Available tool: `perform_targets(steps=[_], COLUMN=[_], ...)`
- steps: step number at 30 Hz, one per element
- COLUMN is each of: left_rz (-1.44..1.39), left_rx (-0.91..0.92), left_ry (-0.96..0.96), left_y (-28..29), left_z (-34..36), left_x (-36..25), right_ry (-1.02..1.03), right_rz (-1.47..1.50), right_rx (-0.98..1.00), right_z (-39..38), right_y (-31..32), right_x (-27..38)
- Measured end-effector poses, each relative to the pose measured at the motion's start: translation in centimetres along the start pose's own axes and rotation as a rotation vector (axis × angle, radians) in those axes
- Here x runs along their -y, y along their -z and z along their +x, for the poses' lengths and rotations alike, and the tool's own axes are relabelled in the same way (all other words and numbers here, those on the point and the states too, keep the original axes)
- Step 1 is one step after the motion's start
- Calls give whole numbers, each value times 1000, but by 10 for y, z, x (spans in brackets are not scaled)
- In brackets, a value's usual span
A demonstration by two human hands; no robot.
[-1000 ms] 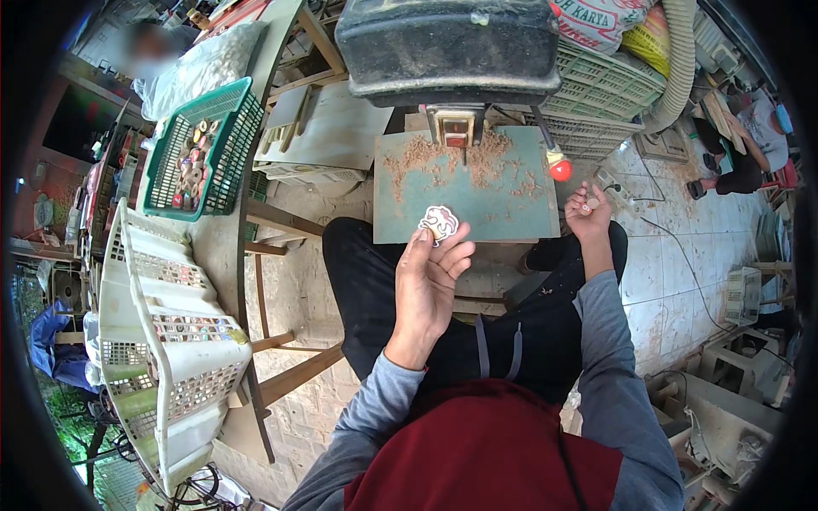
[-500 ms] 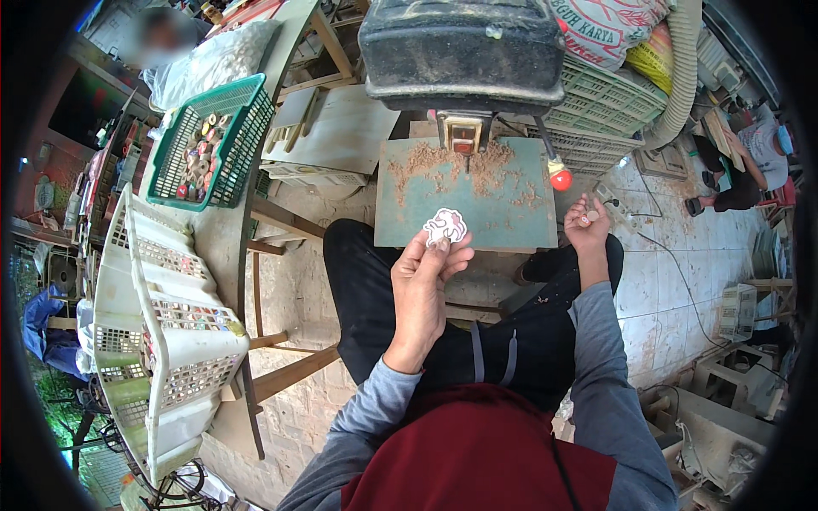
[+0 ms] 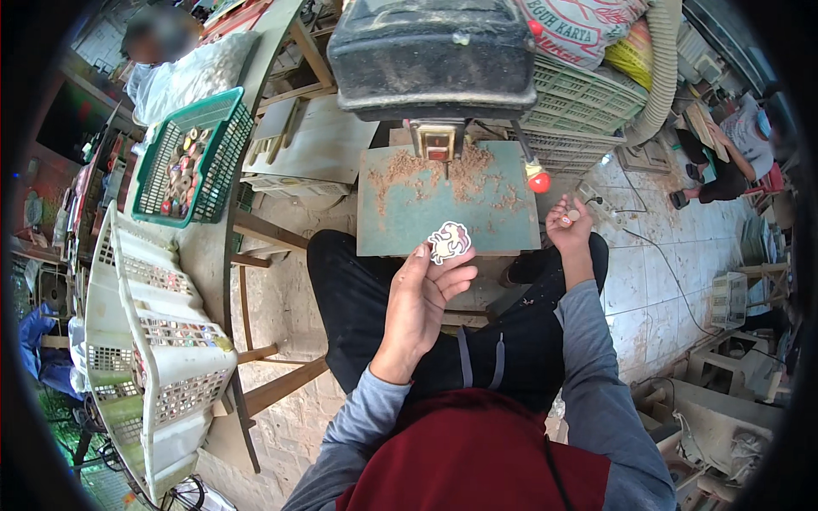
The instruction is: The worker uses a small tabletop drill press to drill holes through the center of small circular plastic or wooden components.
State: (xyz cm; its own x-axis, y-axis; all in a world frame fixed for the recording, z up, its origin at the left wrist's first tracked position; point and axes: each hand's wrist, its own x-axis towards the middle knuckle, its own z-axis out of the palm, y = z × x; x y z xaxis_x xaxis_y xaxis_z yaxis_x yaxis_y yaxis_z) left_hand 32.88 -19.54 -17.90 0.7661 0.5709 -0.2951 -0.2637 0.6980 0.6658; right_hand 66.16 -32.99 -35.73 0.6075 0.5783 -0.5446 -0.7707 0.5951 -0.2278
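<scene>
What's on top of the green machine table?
Wood dust lies in patches on the green table. The left hand, holding a small cutout, covers part of its near edge. The machine head hides the back.

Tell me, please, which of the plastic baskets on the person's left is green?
The green basket, farther up beside the clear plastic bag; the white baskets sit nearer the person.

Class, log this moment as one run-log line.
left hand: holds small cutout piece | right hand: pinches a tiny part, raised beside green machine table | sawdust on table
</scene>
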Motion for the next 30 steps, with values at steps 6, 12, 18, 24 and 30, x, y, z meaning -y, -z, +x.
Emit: perform_targets(steps=[6,12,18,24,30], left_rz=[-104,-236,-394,-466,-587], left_rx=[30,34,53,85,100], left_ry=[83,136,149,71,5], left_y=[1,4,5,14,25], left_z=[1,1,2,4,10], left_x=[0,3,0,-15,-34], right_ry=[9,-11,-9,-28,-57], right_rz=[-8,-10,-18,-23,11], right_rx=[-37,-7,9,14,81], right_z=[-1,0,2,7,14], right_y=[-4,1,4,3,20], right_x=[2,2,5,3,6])
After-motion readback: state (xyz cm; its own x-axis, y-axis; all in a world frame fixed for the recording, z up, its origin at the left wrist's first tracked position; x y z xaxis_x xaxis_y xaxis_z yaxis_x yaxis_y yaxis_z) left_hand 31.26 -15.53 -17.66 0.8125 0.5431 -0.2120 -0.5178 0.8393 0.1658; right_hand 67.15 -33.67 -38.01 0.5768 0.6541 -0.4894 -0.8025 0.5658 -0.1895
